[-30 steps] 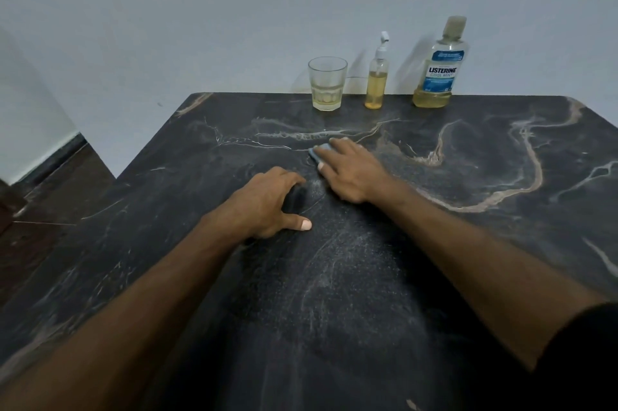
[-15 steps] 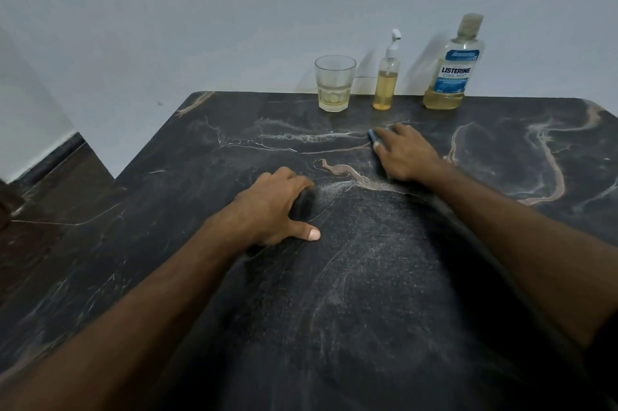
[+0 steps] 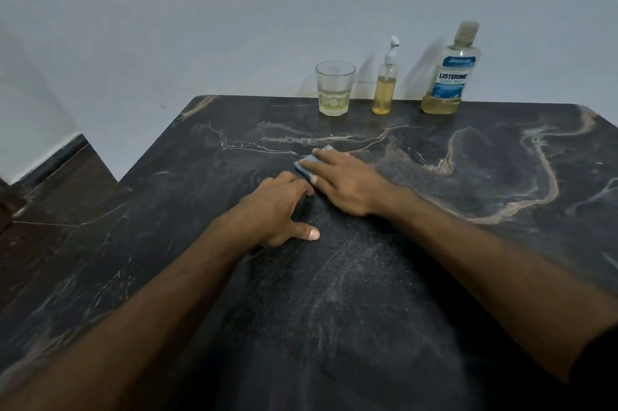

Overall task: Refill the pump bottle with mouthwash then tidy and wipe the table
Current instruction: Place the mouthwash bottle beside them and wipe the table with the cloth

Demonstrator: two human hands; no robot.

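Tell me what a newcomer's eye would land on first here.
Mid-table, the right hand presses a blue cloth flat on the dark marble table, with the left hand resting just beside it. Along the far edge by the wall stand a glass, a pump bottle and a Listerine bottle, all holding yellowish liquid.

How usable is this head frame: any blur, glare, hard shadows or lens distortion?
Head view: dim, soft light; the clear Listerine mouthwash bottle and the slim clear pump bottle cast faint shadows on the pale wall; the label reads sharply; no harsh glare on the dark marble table; wide-angle stretch enlarges the forearms near the bottom edge; both hands look reasonably sharp.
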